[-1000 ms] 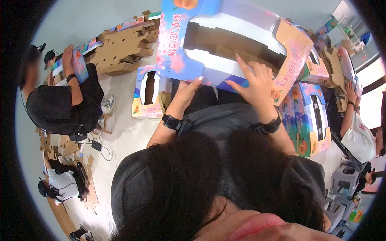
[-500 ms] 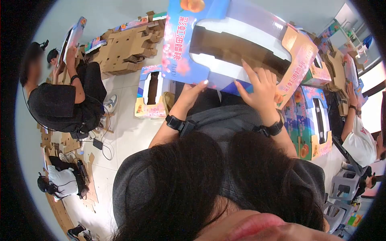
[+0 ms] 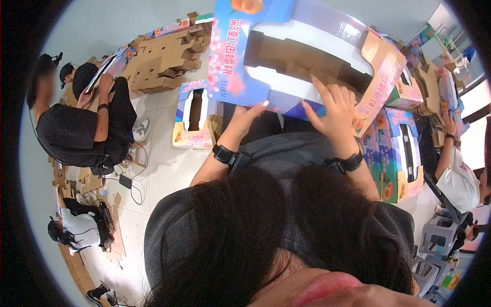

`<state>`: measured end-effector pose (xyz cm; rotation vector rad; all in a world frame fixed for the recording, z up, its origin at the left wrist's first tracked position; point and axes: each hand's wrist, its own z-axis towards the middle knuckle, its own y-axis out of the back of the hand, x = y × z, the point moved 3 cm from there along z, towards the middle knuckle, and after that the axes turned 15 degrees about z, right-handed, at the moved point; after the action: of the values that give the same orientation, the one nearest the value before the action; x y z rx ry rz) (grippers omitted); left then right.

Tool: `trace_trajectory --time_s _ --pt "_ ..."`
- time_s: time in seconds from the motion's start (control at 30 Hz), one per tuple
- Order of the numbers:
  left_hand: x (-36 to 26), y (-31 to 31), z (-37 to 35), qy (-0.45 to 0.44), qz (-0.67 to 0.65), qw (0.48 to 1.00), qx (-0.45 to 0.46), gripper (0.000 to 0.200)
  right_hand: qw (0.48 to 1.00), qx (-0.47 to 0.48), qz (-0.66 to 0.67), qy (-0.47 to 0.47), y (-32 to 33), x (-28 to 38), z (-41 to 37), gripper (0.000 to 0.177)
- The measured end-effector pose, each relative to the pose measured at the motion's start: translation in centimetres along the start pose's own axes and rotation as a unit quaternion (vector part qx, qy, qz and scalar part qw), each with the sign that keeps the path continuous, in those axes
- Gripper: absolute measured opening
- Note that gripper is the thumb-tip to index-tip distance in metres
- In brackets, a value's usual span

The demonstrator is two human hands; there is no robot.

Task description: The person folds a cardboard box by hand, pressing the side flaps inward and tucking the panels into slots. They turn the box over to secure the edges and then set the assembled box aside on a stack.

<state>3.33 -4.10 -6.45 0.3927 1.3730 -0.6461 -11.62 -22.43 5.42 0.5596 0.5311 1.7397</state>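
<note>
A printed cardboard fruit box point(image 3: 232, 61) with peaches and pink blossom rests across my lap, its long cut-out opening facing up and brown cardboard showing inside. My left hand point(image 3: 248, 116) grips the near edge at the lower left. Its thumb lies along the edge, while the other fingers are hidden under the box. Over the near side, my right hand point(image 3: 335, 108) is open, fingers stretched out and spread. Its index fingertip reaches the rim of the opening, and the thumb is near the blue edge. A black band circles each wrist.
Similar boxes stand on the floor at the left point(image 3: 186, 115) and right point(image 3: 401, 153). Flat brown cardboard point(image 3: 158, 61) is stacked at the back left. Co-workers sit at both sides, one handling a box point(image 3: 107, 71). Grey stools point(image 3: 440, 235) are at the lower right.
The co-worker at the left has lowered their upright box toward their lap. My box and both hands have shifted only slightly in view.
</note>
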Motion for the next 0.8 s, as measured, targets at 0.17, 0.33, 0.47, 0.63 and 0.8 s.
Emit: trace_trajectory --time_s 0.17,0.33,0.47,0.63,0.8 --pt "-1.4 -0.8 -0.4 0.017 -0.004 1.000 0.013 0.038 0.996 0.052 0.069 -0.015 1.7 0.5 0.6 0.075" --pt "-0.2 -0.5 0.3 0.038 -0.027 0.997 -0.064 0.054 0.997 0.054 0.044 0.028 4.6 -0.6 0.7 0.083" --pt "-0.7 -0.8 0.5 0.046 -0.025 0.994 -0.094 0.058 0.994 0.084 0.064 -0.024 4.4 -1.4 -0.2 0.089" --pt "-2.3 -1.6 0.9 0.057 -0.002 0.991 -0.124 0.067 0.993 0.115 0.000 -0.041 2.0 -2.6 -1.0 0.102" --pt "-3.0 -1.7 0.9 0.085 0.007 0.985 -0.150 0.080 0.993 0.103 0.016 -0.056 1.6 -2.8 -0.4 0.107"
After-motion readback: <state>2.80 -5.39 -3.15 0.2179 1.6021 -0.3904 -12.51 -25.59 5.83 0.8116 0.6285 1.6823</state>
